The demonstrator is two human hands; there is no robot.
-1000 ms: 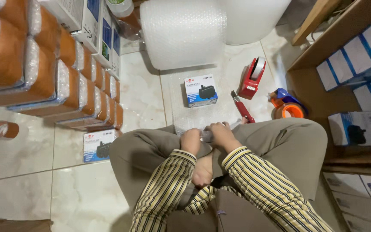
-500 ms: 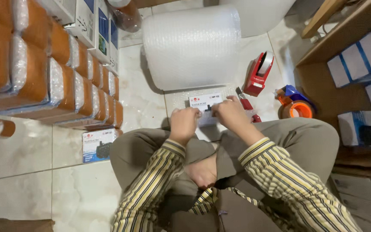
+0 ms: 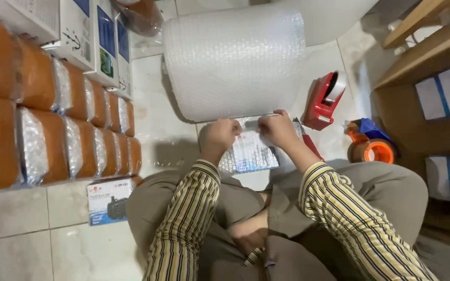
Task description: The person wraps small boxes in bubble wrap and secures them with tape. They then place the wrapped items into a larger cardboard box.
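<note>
The big bubble wrap roll [image 3: 234, 60] lies on the far floor, its loose sheet running down to my lap so I can wrap straight off it. To the left stand rows of already wrapped orange parcels [image 3: 53, 119]. Between my knees sits the small box [image 3: 249, 151] under the sheet; my left hand [image 3: 220, 136] and right hand [image 3: 279, 129] are both closed on the wrap's far edge, pinning it over the box. The red tape dispenser [image 3: 325, 101] waits just right.
</note>
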